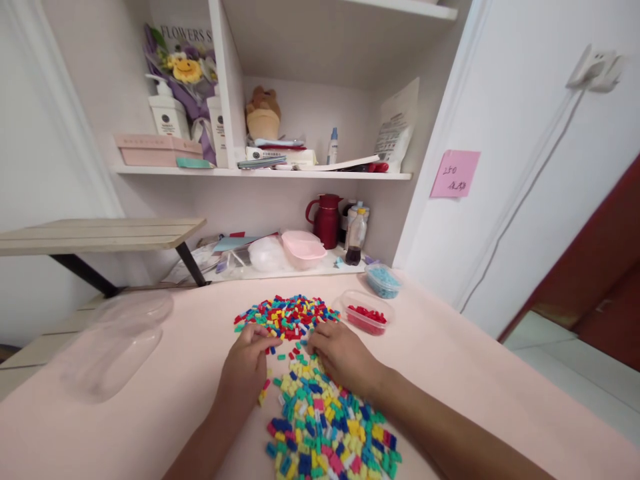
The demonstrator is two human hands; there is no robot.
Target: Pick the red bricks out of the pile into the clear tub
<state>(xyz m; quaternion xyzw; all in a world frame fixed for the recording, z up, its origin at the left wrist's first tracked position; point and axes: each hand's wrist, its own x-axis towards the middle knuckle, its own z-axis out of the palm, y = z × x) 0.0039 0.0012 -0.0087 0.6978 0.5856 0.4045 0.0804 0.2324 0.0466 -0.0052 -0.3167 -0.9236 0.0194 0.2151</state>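
Observation:
Two heaps of small plastic building bricks lie on the pink tabletop [200,373]. The far heap of bricks [293,313] is mixed red, yellow, green and blue; the near heap of bricks [330,433] shows blue, green, yellow and pink. My left hand [253,357] rests at the far heap's near left edge, thumb and fingertips closed together; anything between them is too small to make out. On the right, my right hand [343,350] curls its fingers down among bricks between the heaps, its fingertips hidden. Beyond it stands a clear tub [367,325] with red bricks.
A second clear tub [384,283] holds light blue pieces. Transparent lids or trays [117,347] lie at left, near a wooden stand [100,233]. Behind, a low ledge carries a pink container [303,248], a dark red jug [327,220] and a bottle [356,237].

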